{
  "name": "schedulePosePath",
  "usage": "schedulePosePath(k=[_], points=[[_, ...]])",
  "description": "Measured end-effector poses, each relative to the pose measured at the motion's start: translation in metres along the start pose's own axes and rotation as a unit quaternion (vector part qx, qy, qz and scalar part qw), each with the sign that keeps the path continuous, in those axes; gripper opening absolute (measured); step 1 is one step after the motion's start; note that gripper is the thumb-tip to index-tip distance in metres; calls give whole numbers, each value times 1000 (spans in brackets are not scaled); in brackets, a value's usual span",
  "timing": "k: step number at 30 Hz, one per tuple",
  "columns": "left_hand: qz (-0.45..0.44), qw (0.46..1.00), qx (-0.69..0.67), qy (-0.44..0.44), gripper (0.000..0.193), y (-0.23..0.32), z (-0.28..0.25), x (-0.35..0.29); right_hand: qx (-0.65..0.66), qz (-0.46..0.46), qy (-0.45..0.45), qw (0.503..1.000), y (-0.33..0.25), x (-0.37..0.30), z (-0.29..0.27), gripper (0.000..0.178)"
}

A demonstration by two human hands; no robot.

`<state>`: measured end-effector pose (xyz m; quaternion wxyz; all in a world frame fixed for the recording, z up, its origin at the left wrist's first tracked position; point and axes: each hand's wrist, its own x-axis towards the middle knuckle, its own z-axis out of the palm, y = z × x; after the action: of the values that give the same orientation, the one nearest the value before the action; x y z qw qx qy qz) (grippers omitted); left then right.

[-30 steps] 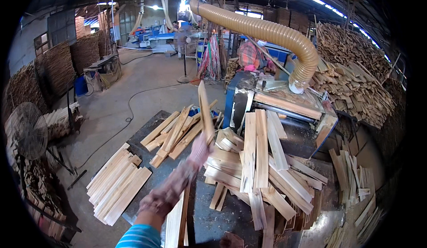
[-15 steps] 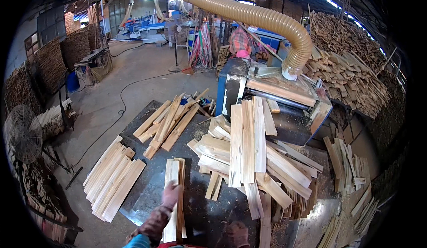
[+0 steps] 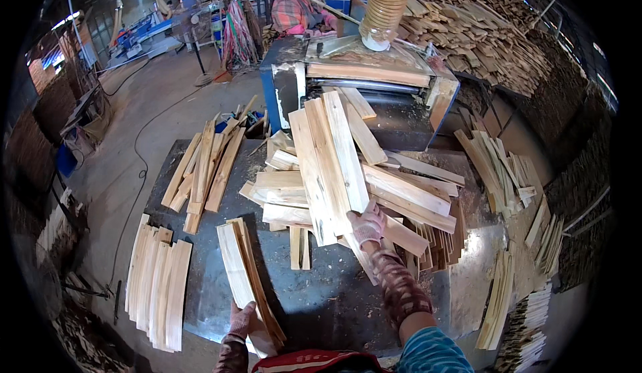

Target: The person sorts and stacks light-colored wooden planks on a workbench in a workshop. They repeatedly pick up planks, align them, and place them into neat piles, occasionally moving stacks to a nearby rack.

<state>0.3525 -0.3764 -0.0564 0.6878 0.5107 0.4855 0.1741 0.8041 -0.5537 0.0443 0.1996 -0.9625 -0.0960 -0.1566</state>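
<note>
My right hand (image 3: 367, 226), in a pale work glove, is closed on the near end of a long wooden board (image 3: 345, 149). That board lies with a few others, slanting across the heap in front of the machine. My left hand (image 3: 242, 320) grips the near part of a small stack of boards (image 3: 242, 266) standing lengthwise on the dark table (image 3: 314, 306). Its thumb rests on the pale top board, while the other fingers are partly hidden along the side. Beneath the right-hand board, crossing boards (image 3: 284, 196) lie in a loose heap.
A planer-like machine (image 3: 368, 72) with a ribbed yellow hose (image 3: 389, 15) stands beyond the heap. Behind it is a person in a checked shirt (image 3: 289, 13). Neat boards (image 3: 160, 286) sit at the table's left edge, a looser bundle (image 3: 207, 162) farther back. Wood piles (image 3: 461, 48) rise at the right.
My right hand has moved up and forward from the near edge to take hold of a board's end. My left hand has slid nearer along its stack, and the view has shifted.
</note>
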Motion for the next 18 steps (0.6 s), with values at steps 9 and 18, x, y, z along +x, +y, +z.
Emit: schedulePosePath(k=[9, 18], points=[[273, 900, 309, 144, 68, 73, 47, 38, 384, 179, -226, 877, 59, -6, 21, 54], [-64, 939, -40, -336, 50, 192, 235, 23, 332, -67, -167, 926, -16, -141, -40, 38]])
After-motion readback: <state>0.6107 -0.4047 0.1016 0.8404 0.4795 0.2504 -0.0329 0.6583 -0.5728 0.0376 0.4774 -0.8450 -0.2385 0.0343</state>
